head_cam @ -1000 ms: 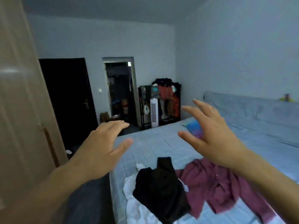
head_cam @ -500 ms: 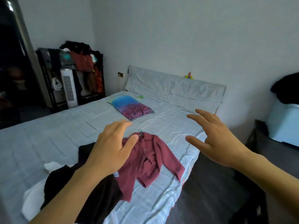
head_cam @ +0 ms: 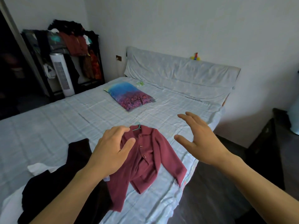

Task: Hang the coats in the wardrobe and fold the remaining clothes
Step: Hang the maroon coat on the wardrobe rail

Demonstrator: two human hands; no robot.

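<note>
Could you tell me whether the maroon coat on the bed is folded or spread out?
Spread out: the coat lies open-sleeved on the bed, on its hanger.

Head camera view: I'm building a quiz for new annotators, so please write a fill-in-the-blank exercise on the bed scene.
1. The maroon button-front coat lies on a green ____ whose hook shows above its collar.
2. The blue and purple pillow printed with a ____ lies near the headboard.
3. The left hand and right hand both hold ____.
4. The black garment lies partly over a ____ cloth.

Missing words: hanger; tree; nothing; white
</note>
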